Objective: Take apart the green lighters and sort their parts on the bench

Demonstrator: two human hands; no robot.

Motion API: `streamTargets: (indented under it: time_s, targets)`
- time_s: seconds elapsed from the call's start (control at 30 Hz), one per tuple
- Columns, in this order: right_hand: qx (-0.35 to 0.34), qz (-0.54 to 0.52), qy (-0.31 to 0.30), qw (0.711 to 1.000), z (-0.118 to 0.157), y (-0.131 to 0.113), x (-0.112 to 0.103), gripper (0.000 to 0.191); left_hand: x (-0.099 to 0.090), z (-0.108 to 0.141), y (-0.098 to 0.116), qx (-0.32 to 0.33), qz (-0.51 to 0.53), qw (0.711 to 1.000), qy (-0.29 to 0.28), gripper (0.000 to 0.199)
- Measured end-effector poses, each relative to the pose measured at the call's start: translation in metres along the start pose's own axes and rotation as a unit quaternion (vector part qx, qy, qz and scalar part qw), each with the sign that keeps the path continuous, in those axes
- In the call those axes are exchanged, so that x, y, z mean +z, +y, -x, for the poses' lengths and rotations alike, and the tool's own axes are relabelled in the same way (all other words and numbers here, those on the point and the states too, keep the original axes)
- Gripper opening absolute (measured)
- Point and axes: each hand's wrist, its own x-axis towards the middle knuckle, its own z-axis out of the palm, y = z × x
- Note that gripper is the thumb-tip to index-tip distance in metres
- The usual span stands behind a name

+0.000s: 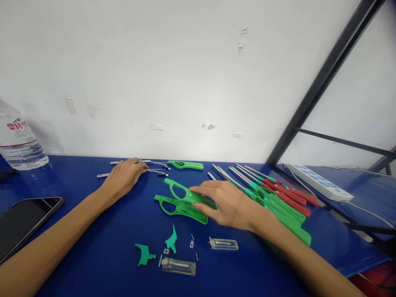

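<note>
My left hand [125, 175] rests at the back of the table with its fingers closed around a thin metal lighter tube [103, 175]; the grip is partly hidden. A second metal tube [116, 162] lies just behind, and white wires with black ends trail to the right. My right hand [222, 202] pinches a green lighter shell half [179, 192], slightly raised and tilted. Beneath it lies another shell half [182, 209], hollow side up. In front are teal triggers [144, 254], clear fuel tanks [179, 266] and tiny pins and clips. Another green shell piece [188, 165] lies near the wall.
Several green and red lighters [287, 194] with metal tubes lie beside my right forearm. A phone [27, 218] and a water bottle [20, 140] stand at the left. A power strip [321, 181] and a black metal frame [309, 99] are at the right.
</note>
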Motion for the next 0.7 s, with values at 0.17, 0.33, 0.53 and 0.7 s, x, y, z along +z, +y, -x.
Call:
streamTargets:
  time_s: [0.17, 0.33, 0.53, 0.7]
  targets:
    - [-0.028, 0.020, -0.030, 0.999, -0.001, -0.015, 0.001, 0.038, -0.001, 0.001, 0.001, -0.004, 0.003, 1.000, 0.000, 0.046]
    - [-0.045, 0.032, -0.041, 0.998, -0.003, -0.013, 0.007, 0.030, -0.003, 0.002, 0.002, -0.003, 0.011, 1.000, -0.008, 0.044]
    - [-0.057, 0.054, -0.051, 0.996, -0.005, -0.011, 0.011, 0.029, -0.001, 0.001, 0.000, -0.019, 0.008, 1.000, -0.009, 0.043]
    - [-0.058, 0.040, -0.043, 0.997, -0.005, -0.011, 0.013, 0.030, 0.001, 0.001, -0.001, -0.027, 0.005, 1.000, -0.010, 0.045]
